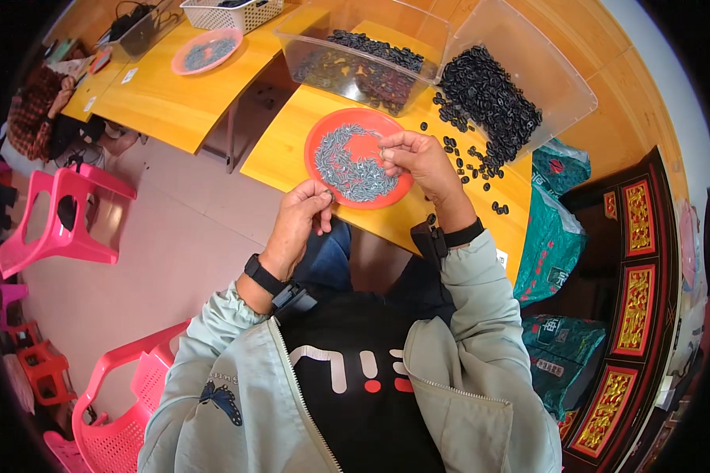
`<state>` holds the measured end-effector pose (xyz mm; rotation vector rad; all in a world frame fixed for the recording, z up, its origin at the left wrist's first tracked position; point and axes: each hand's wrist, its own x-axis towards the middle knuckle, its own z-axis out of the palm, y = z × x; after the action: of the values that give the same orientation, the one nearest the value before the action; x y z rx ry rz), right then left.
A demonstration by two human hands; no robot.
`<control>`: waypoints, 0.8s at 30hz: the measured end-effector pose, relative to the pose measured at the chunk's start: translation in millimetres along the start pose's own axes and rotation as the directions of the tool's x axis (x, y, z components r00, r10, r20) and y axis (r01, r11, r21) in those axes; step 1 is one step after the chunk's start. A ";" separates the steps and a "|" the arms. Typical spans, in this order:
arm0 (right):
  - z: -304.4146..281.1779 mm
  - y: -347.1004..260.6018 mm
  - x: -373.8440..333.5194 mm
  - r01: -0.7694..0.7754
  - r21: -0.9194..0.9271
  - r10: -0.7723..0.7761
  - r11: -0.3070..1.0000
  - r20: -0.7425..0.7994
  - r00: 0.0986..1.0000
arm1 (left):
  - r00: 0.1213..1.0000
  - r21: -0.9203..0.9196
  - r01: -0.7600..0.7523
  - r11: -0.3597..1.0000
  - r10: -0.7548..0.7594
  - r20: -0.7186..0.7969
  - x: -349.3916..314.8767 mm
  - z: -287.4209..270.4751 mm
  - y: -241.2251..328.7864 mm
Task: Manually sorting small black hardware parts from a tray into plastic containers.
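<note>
A red round plate (315, 167) on the yellow table holds a loose layer of small grey metal pieces (363, 180) that look like screws. My right hand (424, 164) is over the plate's right side, thumb and forefinger pinched together; whatever is between them is too small to make out. Just outside the plate's near left edge, my left hand (298, 217) is closed in a pinch, with a tiny dark spot at its fingertips that I cannot identify. Small black oval parts (473, 167) lie scattered on the table to the right of my right hand.
Behind the plate stands a clear bin (430, 67) of black parts. A second clear bin (564, 87), tipped over, spills more at the right. Green bags (548, 244) stand beside the table. Leftward are another table (166, 106), a pink chair (59, 209) and a seated person (35, 118).
</note>
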<state>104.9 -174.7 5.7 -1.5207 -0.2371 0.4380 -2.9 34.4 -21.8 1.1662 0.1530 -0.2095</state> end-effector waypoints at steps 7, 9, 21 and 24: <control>1.9 5.5 -7.3 0.021 -0.124 -0.032 0.992 -0.086 0.996 | 1.000 0.008 0.017 1.000 -0.017 -0.010 0.7 4.5 3.4; 4.2 6.5 -11.9 0.037 -0.133 -0.051 0.990 -0.099 0.994 | 1.000 -0.001 0.013 1.000 -0.013 -0.002 2.9 7.5 5.8; 27.7 -2.1 -45.5 0.085 0.066 -0.081 0.994 -0.061 0.995 | 0.997 -0.020 -0.013 1.000 0.015 0.078 1.2 23.9 9.3; 31.3 -3.0 -50.1 0.079 0.090 -0.074 0.993 -0.064 0.995 | 0.996 -0.031 -0.030 0.999 0.032 0.088 -2.3 27.9 12.8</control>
<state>47.2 -167.2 16.2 -1.4269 -0.2240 0.3372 -1.7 13.7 1.0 1.1273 0.0600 -0.2301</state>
